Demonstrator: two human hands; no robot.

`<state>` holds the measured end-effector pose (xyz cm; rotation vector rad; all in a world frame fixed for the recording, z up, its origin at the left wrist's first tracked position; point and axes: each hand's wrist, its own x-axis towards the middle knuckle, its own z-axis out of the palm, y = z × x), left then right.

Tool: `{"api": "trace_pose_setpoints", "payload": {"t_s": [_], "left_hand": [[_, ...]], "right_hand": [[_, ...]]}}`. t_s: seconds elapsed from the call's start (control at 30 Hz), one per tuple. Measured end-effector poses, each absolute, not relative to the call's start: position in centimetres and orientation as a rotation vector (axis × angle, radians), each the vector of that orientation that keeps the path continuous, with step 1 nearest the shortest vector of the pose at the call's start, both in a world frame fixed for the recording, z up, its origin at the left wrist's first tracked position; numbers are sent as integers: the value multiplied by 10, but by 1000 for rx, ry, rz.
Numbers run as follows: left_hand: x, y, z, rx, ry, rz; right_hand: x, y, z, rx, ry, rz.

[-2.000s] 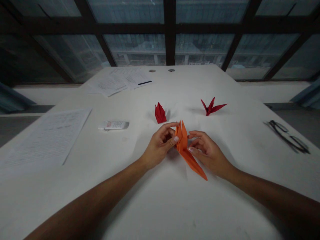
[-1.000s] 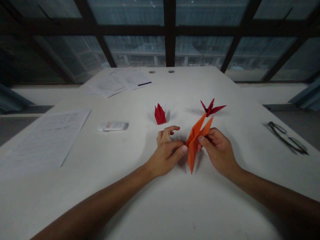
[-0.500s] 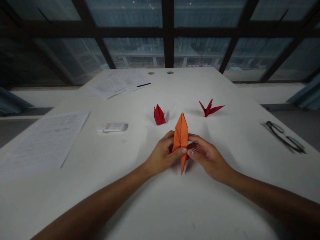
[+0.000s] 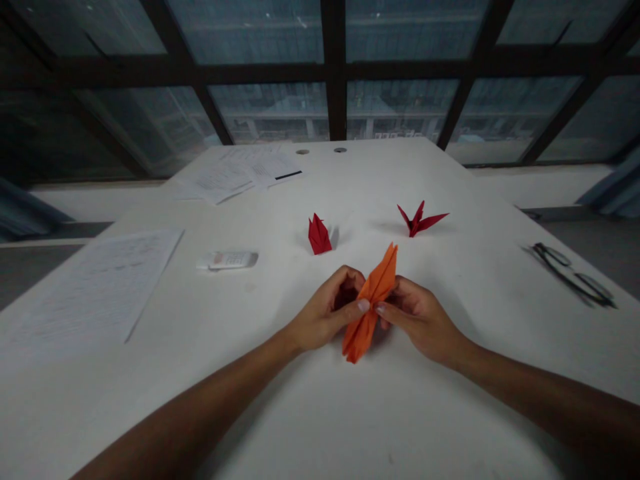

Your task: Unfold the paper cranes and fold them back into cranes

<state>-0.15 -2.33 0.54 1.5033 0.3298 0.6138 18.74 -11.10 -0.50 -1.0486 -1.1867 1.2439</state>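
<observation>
An orange folded paper piece (image 4: 383,279) is held above the white table, tilted with its upper tip to the right and its lower end towards me. My left hand (image 4: 333,310) grips its left side near the middle, thumb on the front face. From the right, my right hand (image 4: 417,317) pinches it at the same height, with the thumb tip close to the left one. Fingers behind the paper are partly hidden. Just beyond the hands stand a red origami piece (image 4: 319,235) and, farther right, a red origami crane (image 4: 418,220) with spread points.
On the white table (image 4: 320,420), a white remote-like object (image 4: 230,260) lies left of the red origami. Printed sheets (image 4: 95,287) rest at the left, and more papers (image 4: 235,173) at the back left. Black-framed glasses (image 4: 573,275) lie at the right edge. Windows rise behind.
The orange paper has turned from upright to a slant, its top now to the right and its lower end to the left. Both hands still hold it, and the view has shifted slightly.
</observation>
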Motion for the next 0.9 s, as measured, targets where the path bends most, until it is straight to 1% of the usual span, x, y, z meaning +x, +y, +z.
{"api": "trace_pose_setpoints", "payload": {"t_s": [0.23, 0.37, 0.5, 0.6, 0.7, 0.9], "left_hand": [[0, -17, 0, 1368, 340, 568], [1, -15, -2, 1333, 383, 591], [4, -16, -4, 1344, 408, 652], [4, -17, -7, 1430, 395, 700], [3, -19, -9, 1589, 407, 729], [1, -22, -7, 2012, 488, 647]], "right_hand": [[190, -110, -6, -1042, -1157, 1210], [192, -110, -10, -1115, -1179, 1071], [195, -110, -12, -1243, -1365, 886], [196, -111, -11, -1323, -1488, 801], [196, -111, -8, -1352, -1489, 810], [196, -109, -7, -1354, -1466, 828]]}}
